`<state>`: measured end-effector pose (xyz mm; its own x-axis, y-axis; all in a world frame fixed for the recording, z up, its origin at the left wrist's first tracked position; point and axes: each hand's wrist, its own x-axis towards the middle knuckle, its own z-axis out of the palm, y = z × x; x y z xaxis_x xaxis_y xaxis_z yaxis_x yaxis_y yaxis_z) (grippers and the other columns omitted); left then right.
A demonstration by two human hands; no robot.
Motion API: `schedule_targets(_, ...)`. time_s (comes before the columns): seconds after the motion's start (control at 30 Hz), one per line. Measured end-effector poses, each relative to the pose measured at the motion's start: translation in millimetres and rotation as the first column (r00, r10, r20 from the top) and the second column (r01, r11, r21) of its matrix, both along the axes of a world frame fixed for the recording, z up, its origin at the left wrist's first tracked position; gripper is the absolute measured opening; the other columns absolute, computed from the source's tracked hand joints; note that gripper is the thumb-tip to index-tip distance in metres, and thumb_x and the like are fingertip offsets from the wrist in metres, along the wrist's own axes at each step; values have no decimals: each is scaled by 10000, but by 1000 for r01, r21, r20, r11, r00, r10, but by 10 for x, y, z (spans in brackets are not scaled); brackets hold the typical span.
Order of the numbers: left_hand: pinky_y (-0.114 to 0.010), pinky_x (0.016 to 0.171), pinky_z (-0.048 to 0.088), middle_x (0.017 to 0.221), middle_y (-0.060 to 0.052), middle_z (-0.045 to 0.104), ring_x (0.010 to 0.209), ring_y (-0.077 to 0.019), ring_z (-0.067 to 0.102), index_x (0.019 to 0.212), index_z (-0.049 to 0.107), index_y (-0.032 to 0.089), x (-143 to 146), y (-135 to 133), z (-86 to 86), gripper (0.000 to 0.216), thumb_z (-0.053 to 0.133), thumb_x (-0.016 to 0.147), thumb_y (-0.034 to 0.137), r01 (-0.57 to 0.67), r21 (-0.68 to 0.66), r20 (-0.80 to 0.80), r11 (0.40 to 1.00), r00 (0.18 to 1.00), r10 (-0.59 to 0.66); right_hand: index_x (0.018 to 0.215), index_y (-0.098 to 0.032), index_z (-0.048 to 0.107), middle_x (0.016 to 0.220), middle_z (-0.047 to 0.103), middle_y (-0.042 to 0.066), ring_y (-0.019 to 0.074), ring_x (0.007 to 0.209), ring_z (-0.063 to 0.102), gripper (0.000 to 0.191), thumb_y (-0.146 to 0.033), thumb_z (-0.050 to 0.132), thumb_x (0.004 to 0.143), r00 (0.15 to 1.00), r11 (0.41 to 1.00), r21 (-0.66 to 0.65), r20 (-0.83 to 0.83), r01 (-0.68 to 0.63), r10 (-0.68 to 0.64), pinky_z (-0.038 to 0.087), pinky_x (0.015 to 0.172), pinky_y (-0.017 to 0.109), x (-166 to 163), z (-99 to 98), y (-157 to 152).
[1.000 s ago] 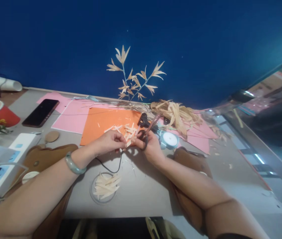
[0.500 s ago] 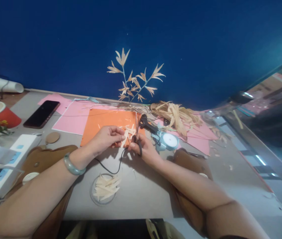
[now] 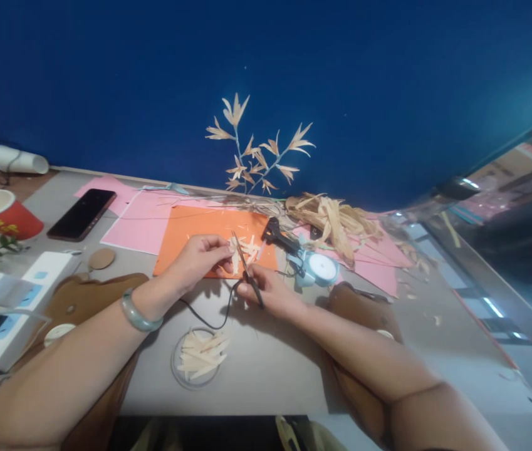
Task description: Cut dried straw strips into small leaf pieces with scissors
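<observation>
The left hand (image 3: 204, 255) pinches a pale strip (image 3: 234, 249) and the right hand (image 3: 271, 292) grasps scissors (image 3: 253, 287), with cut strips (image 3: 202, 354) in a dish (image 3: 174, 366) and husks (image 3: 336, 222) apparently uncut.

This was a craft workspace: a grey table (image 3: 266, 382) against a dark blue wall (image 3: 153, 75), where scissors (image 3: 247, 274) were in hand amid pink paper (image 3: 138, 219), an orange sheet (image 3: 190, 227), a glue gun (image 3: 281, 236) and a heap of dried husks (image 3: 336, 220). A power strip (image 3: 40, 282), a phone (image 3: 82, 215) and a red cup (image 3: 19, 224) shared its left side. The blurred right edge seemed to show cardboard boxes (image 3: 512, 168).
</observation>
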<state>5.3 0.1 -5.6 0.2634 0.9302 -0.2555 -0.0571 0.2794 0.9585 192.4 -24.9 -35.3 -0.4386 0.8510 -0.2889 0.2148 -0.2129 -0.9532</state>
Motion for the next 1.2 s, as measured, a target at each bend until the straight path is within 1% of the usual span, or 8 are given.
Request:
schedule_targets(0.27,-177,508,457,562,0,606,519,-81,566,687,594,127,20,-15,40,192,650,740,303,0,-37,-56,999,998,-2,694,-201,400,496,528,-67,79,462,448,519,-574,753,612,1000,1000,0,11,15,-15,331,460,203,-12,-12,-3)
schedule_targets(0.57,-182,484,442,539,-7,604,494,-85,562,635,583,133,28,-9,27,222,674,712,321,-13,-45,-23,999,1000,12,670,-201,400,463,527,-72,69,416,422,514,-552,768,598,999,999,-12,6,33,-33,306,426,198,-11,-35,0)
schedule_targets(0.93,-171,468,445,543,-3,603,499,-86,576,641,580,131,28,2,-30,222,675,722,315,-11,-76,28,997,1000,13,647,-203,393,441,520,-70,68,402,419,500,-551,751,629,999,999,10,-7,41,-41,290,420,195,-19,-58,-4)
schedule_targets(1.1,-169,472,441,534,-3,599,487,-77,561,614,568,134,16,-4,-8,238,673,726,317,10,-57,31,998,999,-8,639,-203,392,426,519,-67,71,391,413,491,-551,739,652,999,999,17,-28,43,-43,289,417,201,-15,-64,-9)
schedule_targets(1.2,-168,467,431,521,-4,595,460,-67,538,589,556,135,16,-9,18,250,667,724,314,12,-60,26,998,1000,-10,628,-201,395,412,511,-70,63,388,392,482,-548,728,670,999,999,35,-8,37,-36,275,419,200,-5,-52,-8)
